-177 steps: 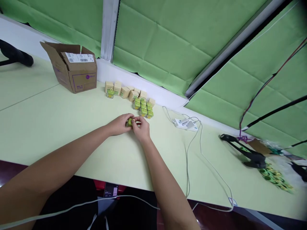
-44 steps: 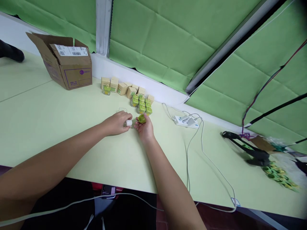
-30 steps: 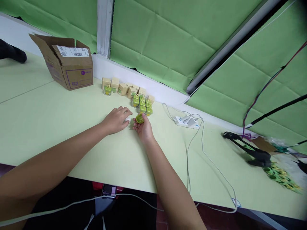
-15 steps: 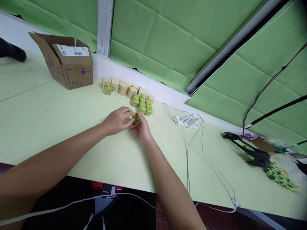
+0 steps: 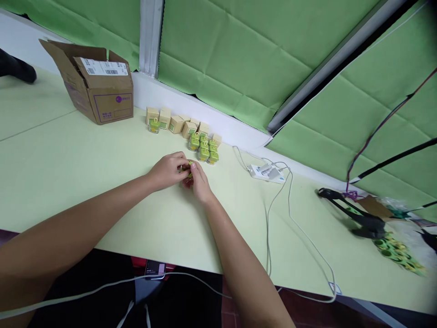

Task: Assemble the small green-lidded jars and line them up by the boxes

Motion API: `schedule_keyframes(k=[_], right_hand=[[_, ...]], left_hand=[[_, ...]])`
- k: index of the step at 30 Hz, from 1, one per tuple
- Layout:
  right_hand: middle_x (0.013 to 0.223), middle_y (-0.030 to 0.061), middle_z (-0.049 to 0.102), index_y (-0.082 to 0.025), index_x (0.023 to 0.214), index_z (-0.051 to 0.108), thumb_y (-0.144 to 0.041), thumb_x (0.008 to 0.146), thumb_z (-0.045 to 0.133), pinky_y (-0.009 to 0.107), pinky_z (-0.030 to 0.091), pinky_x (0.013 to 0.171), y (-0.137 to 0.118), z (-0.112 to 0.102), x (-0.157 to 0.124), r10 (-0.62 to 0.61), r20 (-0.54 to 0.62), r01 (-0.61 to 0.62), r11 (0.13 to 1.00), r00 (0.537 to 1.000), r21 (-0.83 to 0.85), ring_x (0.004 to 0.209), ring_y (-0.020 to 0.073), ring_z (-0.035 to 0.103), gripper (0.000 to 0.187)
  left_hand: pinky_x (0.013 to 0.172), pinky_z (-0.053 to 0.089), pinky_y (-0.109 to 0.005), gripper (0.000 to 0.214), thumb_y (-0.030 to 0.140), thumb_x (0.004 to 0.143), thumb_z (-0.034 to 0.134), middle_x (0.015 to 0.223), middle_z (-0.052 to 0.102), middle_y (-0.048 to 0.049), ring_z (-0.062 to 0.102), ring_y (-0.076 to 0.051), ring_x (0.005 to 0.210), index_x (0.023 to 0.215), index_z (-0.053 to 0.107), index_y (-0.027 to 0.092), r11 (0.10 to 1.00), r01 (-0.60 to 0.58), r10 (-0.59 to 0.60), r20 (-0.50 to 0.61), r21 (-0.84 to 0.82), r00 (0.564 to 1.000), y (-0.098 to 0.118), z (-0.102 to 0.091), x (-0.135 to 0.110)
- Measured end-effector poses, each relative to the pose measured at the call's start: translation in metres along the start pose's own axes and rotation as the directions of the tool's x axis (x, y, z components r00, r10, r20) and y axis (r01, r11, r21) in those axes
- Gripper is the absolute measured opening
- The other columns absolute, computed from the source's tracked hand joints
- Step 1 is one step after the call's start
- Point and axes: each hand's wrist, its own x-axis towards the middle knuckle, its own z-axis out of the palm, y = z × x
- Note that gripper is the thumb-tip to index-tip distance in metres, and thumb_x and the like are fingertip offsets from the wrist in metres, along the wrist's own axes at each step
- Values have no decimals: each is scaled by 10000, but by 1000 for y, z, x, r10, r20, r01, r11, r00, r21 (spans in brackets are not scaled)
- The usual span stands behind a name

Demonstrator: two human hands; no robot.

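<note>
My left hand point(image 5: 168, 171) and my right hand point(image 5: 200, 183) meet above the table, fingers closed around a small green piece point(image 5: 190, 166). Most of it is hidden by my fingers, so its exact kind does not show. Just beyond my hands, several small clear jars with green lids and loops point(image 5: 204, 151) stand in a cluster. Another green-lidded jar point(image 5: 154, 125) stands apart on the left, in front of a row of small tan cardboard boxes point(image 5: 176, 124).
An open cardboard box point(image 5: 112, 105) stands at the back left. To the right lie a white power strip point(image 5: 267, 173) with cables, a black stand-like object point(image 5: 368, 224) and a pile of green and yellow pieces point(image 5: 399, 255). A phone point(image 5: 155, 269) sits below the table's front edge.
The green piece has turned and is now more covered by my fingers. My right hand has shifted slightly left, closer to my left hand.
</note>
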Motion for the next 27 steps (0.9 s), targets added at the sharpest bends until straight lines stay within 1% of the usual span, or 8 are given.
schedule_keyframes(k=[2, 6, 9, 13, 16, 19, 23, 27], right_hand=[[973, -3, 687, -265, 1204, 575, -749, 922, 522, 255, 433, 494, 3, 0, 0, -6, -5, 6, 1000, 1000, -3, 562, 101, 578, 563], [875, -39, 678, -289, 1246, 538, -725, 903, 578, 249, 430, 486, 5, 1, 1, 17, -47, -17, 1000, 999, 13, 522, 101, 562, 556], [883, -33, 682, -275, 1180, 579, -710, 899, 596, 244, 421, 480, 3, 2, 0, 21, -52, -20, 1000, 998, 23, 532, 99, 561, 518], [873, -24, 676, -254, 1066, 613, -713, 923, 557, 240, 431, 490, 2, 3, -1, -32, -37, 31, 999, 999, -14, 564, 102, 577, 484], [807, -32, 647, -258, 1055, 605, -696, 948, 532, 238, 433, 504, 1, 2, -1, -64, -56, 63, 997, 996, -35, 579, 110, 579, 456], [824, -30, 649, -257, 1066, 607, -683, 958, 524, 237, 428, 509, 0, 1, -2, -62, -52, 60, 997, 997, -48, 589, 108, 578, 447], [874, -23, 673, -255, 1086, 627, -670, 944, 561, 238, 431, 513, -3, 3, -2, -59, -38, 58, 998, 998, -33, 601, 104, 570, 444], [856, -30, 668, -254, 1036, 617, -676, 923, 585, 235, 431, 485, -7, 4, -1, -24, -27, 24, 1000, 999, 18, 582, 102, 559, 438]], left_hand=[[679, 445, -295, 130, 181, 830, 588, 806, 588, -6, 569, -137, 711, 707, 630, 189, 1000, 0, 0, -7, 8, 1000, 0, 0, 0], [652, 433, -297, 154, 193, 808, 597, 778, 568, -4, 543, -139, 689, 656, 576, 195, 1000, 24, -24, -5, 16, 1000, 2, 0, 1], [650, 438, -299, 139, 206, 802, 598, 782, 580, -9, 546, -144, 690, 664, 587, 197, 999, 43, -43, -2, 13, 999, 3, -1, 1], [654, 443, -299, 83, 214, 791, 604, 774, 576, -9, 549, -147, 692, 716, 633, 192, 998, 65, -65, -9, 7, 998, 2, -2, 1], [672, 451, -299, 96, 227, 816, 610, 811, 600, -14, 562, -144, 705, 746, 666, 191, 998, 56, -56, -3, -13, 998, 1, -2, 1], [686, 450, -296, 164, 219, 852, 587, 815, 624, -12, 583, -137, 713, 723, 685, 193, 997, 51, -50, 30, -52, 998, 1, -2, 1], [654, 426, -294, 169, 188, 820, 581, 753, 585, -1, 553, -130, 679, 660, 636, 187, 998, 47, -47, 24, -33, 999, 2, 0, 1], [629, 418, -291, 153, 212, 779, 616, 734, 559, 7, 532, -126, 659, 631, 581, 190, 999, 41, -41, -1, -4, 999, 4, -1, 1]])
